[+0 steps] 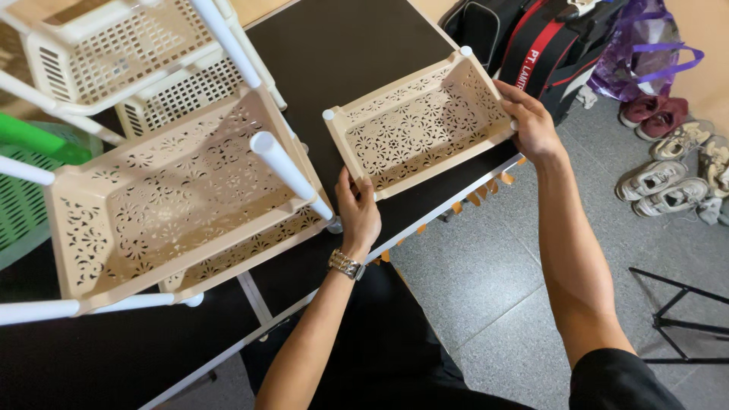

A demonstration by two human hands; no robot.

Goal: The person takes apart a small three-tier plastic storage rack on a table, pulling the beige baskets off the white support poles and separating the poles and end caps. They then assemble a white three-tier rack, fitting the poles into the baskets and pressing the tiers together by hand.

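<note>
I hold a loose beige plastic basket tray (421, 121) with a flower-cutout pattern over the dark table (342, 53). My left hand (357, 212), with a metal watch on the wrist, grips its near left corner. My right hand (531, 125) grips its right end. The tray tilts slightly and has white corner sockets. To the left lies a partly built rack (175, 190) of similar beige trays joined by white poles (288, 171).
A green plastic basket (23, 190) sits at the far left. Bags (531, 38) and a purple sack (642, 45) lie on the grey tile floor beyond the table, with several shoes (668, 182) to the right. A black stand leg (676, 304) is at the lower right.
</note>
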